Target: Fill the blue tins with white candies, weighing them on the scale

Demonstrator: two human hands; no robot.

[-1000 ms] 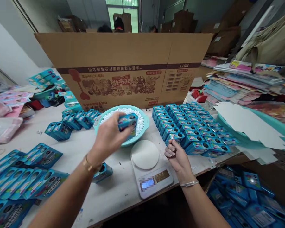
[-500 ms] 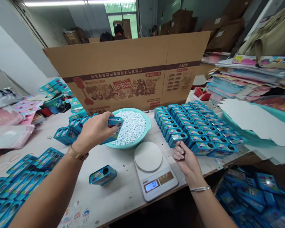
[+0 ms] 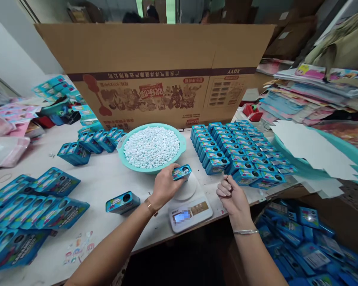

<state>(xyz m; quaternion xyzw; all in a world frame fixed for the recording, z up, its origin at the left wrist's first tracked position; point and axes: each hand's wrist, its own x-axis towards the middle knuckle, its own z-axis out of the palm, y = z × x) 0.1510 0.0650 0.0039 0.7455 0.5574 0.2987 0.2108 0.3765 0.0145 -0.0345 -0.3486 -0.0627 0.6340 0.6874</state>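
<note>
My left hand [image 3: 165,184] is closed around a blue tin [image 3: 181,172] with a round opening on top, over the round plate of a white digital scale [image 3: 193,216]. Whether the tin touches the plate I cannot tell. My right hand [image 3: 231,192] is curled with its fingers together, right of the scale; anything inside it is hidden. A turquoise basin [image 3: 121,153] full of small white-blue candies [image 3: 152,145] stands behind my left hand. Another blue tin [image 3: 123,202] stands alone on the table, left of my left wrist.
Rows of blue tins [image 3: 238,153] stand behind my right hand, more tins [image 3: 38,202] at the left. A large cardboard sheet [image 3: 155,51] stands behind the basin. Below the table's right edge is a heap of blue tins [image 3: 304,238]. Paper stacks [image 3: 310,103] lie at the back right.
My left hand has brought the blue tin from the basin's left side down and right to the scale. My right hand stays curled in about the same place. The view has tilted down.
</note>
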